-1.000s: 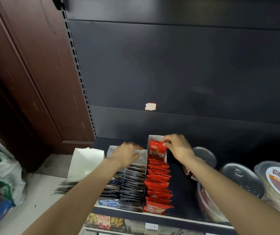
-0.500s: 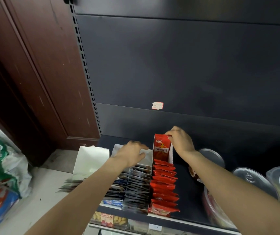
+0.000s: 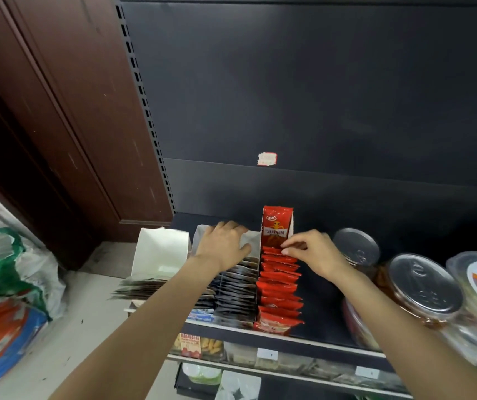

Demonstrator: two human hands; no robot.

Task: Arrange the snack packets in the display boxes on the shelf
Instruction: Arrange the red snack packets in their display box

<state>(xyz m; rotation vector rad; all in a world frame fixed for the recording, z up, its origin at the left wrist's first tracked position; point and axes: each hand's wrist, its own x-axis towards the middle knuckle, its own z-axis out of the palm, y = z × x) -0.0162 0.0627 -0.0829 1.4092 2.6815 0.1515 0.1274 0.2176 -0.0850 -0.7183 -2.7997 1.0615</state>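
Note:
A row of red snack packets (image 3: pixel 279 287) fills a narrow white display box on the black shelf (image 3: pixel 318 339). One red packet (image 3: pixel 276 226) stands upright at the back of that box. My right hand (image 3: pixel 315 254) pinches the top edge of a red packet just in front of it. Left of it, a box of dark packets (image 3: pixel 235 290) holds several packets in a row. My left hand (image 3: pixel 222 245) lies across the white back flap of that dark-packet box, fingers curled over its rear edge.
A third white box (image 3: pixel 159 249) with flat dark packets sits at the shelf's left end. Round clear tubs with metal lids (image 3: pixel 422 287) stand right of the red box. Bags lie on the floor (image 3: pixel 9 272) at left. A lower shelf holds more goods.
My right hand let go of the upright red packet at the back and came forward and down to the packets in front. The left hand stayed on the dark-packet box.

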